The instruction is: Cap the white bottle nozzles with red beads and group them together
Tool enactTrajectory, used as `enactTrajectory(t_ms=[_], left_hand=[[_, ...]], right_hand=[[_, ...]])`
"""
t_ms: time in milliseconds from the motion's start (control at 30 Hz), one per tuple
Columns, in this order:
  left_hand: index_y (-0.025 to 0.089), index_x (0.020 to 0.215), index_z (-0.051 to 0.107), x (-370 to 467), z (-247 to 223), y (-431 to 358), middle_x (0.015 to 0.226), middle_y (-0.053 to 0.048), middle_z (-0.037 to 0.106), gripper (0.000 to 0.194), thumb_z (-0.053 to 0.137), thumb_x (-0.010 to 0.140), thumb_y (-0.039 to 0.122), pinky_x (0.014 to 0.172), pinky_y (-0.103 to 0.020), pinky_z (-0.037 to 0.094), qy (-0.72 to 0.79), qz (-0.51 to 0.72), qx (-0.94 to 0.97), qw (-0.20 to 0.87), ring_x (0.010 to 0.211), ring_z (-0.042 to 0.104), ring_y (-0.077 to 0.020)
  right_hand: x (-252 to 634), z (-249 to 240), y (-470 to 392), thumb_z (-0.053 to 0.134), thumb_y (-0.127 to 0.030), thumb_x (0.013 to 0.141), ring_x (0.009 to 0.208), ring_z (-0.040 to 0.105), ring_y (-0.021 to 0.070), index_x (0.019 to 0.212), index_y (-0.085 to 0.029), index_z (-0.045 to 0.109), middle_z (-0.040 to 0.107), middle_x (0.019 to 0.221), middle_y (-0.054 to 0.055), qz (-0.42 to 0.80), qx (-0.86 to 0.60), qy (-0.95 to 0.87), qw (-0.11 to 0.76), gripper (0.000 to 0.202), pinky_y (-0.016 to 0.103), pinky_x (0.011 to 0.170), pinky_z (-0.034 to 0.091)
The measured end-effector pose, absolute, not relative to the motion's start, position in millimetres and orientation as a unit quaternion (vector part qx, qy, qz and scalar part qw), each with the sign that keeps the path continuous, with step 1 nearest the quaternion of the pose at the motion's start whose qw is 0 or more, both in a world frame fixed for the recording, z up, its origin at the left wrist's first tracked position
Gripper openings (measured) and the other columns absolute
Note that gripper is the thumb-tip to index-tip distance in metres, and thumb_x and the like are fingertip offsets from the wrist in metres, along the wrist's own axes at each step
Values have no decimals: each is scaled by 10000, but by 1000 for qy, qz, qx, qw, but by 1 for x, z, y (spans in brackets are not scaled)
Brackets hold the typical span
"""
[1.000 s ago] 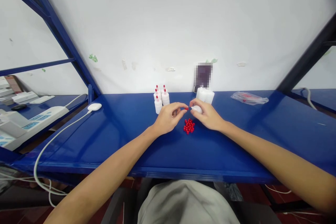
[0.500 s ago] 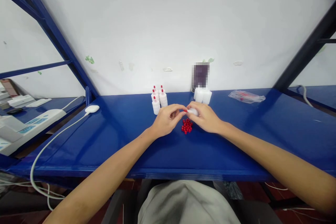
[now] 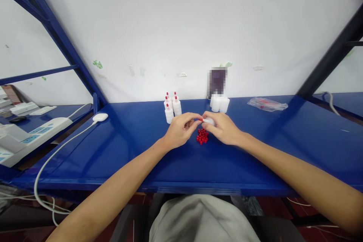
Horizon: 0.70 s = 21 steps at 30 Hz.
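Note:
My right hand (image 3: 224,126) is closed around a small white squeeze bottle (image 3: 209,121), which lies tilted with its nozzle toward the left. At the nozzle's tip, the thumb and forefinger of my left hand (image 3: 183,128) pinch a red cap (image 3: 201,120). Just below the hands, a little heap of red caps (image 3: 202,136) rests on the blue table. Behind my left hand stand several white bottles with red tips (image 3: 169,113), upright in a group. More white bottles (image 3: 219,104), whose tops show no red, stand behind my right hand.
A clear plastic bag (image 3: 268,104) with something red inside lies at the back right. On the left are a white rounded device (image 3: 100,118) with a cable and a power strip (image 3: 36,140). A pixelated dark panel (image 3: 217,81) stands by the wall.
The view has shifted very slightly. Both hands keep nearly the same pose, holding the bottle and the red cap together.

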<state>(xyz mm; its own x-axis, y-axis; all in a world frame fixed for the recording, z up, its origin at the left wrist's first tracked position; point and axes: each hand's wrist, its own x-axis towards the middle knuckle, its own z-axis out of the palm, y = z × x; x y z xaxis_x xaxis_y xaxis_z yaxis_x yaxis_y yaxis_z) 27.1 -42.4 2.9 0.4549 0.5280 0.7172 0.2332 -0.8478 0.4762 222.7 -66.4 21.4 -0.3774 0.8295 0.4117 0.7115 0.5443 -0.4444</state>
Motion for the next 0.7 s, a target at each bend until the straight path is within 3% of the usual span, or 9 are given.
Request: enactTrajectory(t_ms=[267, 700], left_hand=[[159, 1055, 663, 27, 3, -43, 679, 12, 543, 199, 534, 938, 256, 558, -200, 385, 215, 464, 845, 155, 563, 442, -74], [154, 1040, 662, 27, 1, -46, 764, -25, 625, 205, 525, 929, 259, 564, -212, 388, 219, 430, 857, 183, 585, 458, -84]], right_hand=[[224, 20, -66, 385, -580, 934, 578, 484, 146, 765, -196, 578, 577, 637, -6, 109, -461, -825, 310, 462, 266, 568, 255], [222, 21, -66, 398, -607, 922, 539, 448, 133, 650, -195, 546, 531, 572, -13, 108, -467, -829, 288, 516, 265, 546, 258]])
